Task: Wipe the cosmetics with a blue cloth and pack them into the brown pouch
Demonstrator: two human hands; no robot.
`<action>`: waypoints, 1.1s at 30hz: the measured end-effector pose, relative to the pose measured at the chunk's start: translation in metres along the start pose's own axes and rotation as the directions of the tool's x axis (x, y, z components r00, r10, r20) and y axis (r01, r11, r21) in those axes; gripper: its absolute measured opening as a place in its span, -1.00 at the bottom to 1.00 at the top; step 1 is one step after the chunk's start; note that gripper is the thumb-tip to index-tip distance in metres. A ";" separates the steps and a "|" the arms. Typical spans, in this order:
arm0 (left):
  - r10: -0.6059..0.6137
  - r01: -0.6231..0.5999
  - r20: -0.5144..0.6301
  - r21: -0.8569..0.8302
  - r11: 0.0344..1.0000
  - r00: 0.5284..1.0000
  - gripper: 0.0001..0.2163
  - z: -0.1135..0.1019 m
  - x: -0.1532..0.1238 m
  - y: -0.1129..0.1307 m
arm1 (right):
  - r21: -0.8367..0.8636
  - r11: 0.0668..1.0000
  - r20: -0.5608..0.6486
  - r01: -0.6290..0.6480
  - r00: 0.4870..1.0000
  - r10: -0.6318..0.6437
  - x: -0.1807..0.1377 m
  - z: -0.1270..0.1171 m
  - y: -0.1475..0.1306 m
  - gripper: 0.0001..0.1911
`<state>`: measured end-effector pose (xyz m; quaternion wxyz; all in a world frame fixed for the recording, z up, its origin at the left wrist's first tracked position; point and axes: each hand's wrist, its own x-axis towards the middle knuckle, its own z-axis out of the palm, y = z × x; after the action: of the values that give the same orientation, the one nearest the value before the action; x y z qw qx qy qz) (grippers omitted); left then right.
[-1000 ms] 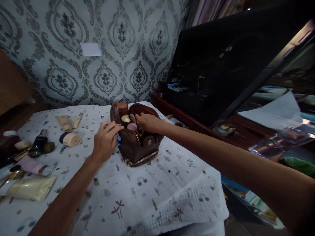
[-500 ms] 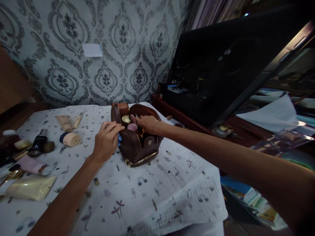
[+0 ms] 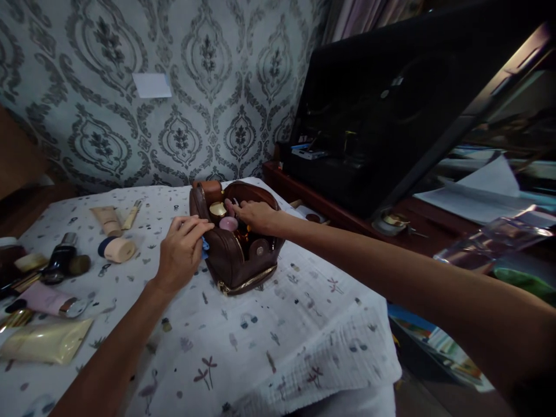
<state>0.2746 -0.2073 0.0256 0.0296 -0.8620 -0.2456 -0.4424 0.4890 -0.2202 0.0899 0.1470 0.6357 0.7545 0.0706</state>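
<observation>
A dark brown makeup bag [image 3: 230, 258] stands unzipped on the patterned white cloth [image 3: 208, 336]. My left hand [image 3: 180, 249] grips the near left edge of the bag, fingers bent over its rim. A bit of blue material [image 3: 205, 246] shows beneath that hand. Inside the bag sit a round gold-lidded jar [image 3: 218, 209] and a round pink item [image 3: 228, 223]. My right hand [image 3: 257, 216] reaches in from the right, its fingers curled beside a slim pinkish item [image 3: 230, 207]. What these fingertips hold, if anything, is hidden.
On the left lie a beige tube [image 3: 106, 220], a small slim tube [image 3: 132, 215], a beige bottle with a dark blue band [image 3: 117, 249], a dark bottle [image 3: 63, 258], a pink tube [image 3: 50, 300] and a cream tube [image 3: 47, 340]. A large black screen [image 3: 382, 110] stands at right.
The view has shifted slightly, moving most things a little left in the picture. My left hand stays on the bag's edge and my right hand stays inside the bag.
</observation>
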 end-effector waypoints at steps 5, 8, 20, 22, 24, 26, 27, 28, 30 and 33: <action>0.004 -0.004 0.006 0.019 1.000 1.000 -0.66 -0.001 0.001 0.001 | 0.031 0.999 0.028 0.024 0.999 -0.025 0.000 0.000 0.004 -0.26; 0.020 -0.020 0.000 0.031 0.999 1.000 -0.67 -0.001 0.002 0.002 | 0.064 0.997 0.036 0.045 0.998 -0.047 -0.002 -0.003 0.006 -0.27; 0.011 -0.011 0.012 0.031 0.999 1.000 -0.67 -0.001 0.001 0.001 | 0.242 0.934 0.028 0.265 0.960 -0.279 -0.074 -0.036 0.006 -0.70; 0.005 -0.005 0.016 0.033 0.999 1.000 -0.66 0.000 0.000 0.001 | 0.355 0.848 -0.035 0.394 0.912 -0.409 -0.096 -0.031 0.005 -0.75; 0.016 -0.016 0.006 0.035 0.999 1.000 -0.66 0.001 0.000 0.001 | 0.347 0.827 -0.155 0.443 0.896 -0.416 -0.114 -0.018 0.001 -0.80; 0.038 -0.037 -0.011 0.030 0.999 0.999 -0.66 0.002 0.000 0.000 | 0.272 0.853 -0.266 0.445 0.887 -0.378 -0.128 -0.001 -0.005 -0.81; 0.049 -0.049 -0.018 0.028 0.998 0.999 -0.66 0.003 -0.001 -0.001 | 0.242 0.864 -0.317 0.443 0.877 -0.361 -0.134 0.008 -0.008 -0.81; 0.059 -0.059 -0.020 0.026 0.998 0.998 -0.67 0.003 -0.001 -0.001 | 0.220 0.872 -0.360 0.437 0.867 -0.344 -0.139 0.017 -0.012 -0.79; 0.074 -0.073 -0.018 0.026 0.997 0.997 -0.67 0.004 -0.002 -0.003 | 0.197 0.883 -0.430 0.425 0.847 -0.311 -0.146 0.031 -0.017 -0.71; 0.091 -0.091 -0.012 0.020 0.996 0.996 -0.65 0.004 -0.002 -0.005 | 0.214 0.894 -0.474 0.394 0.842 -0.258 -0.149 0.035 -0.019 -0.59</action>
<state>0.2744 -0.2028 0.0210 0.0597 -0.8691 -0.2101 -0.4439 0.5041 -0.3721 0.0704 -0.1139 0.4791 0.8677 0.0673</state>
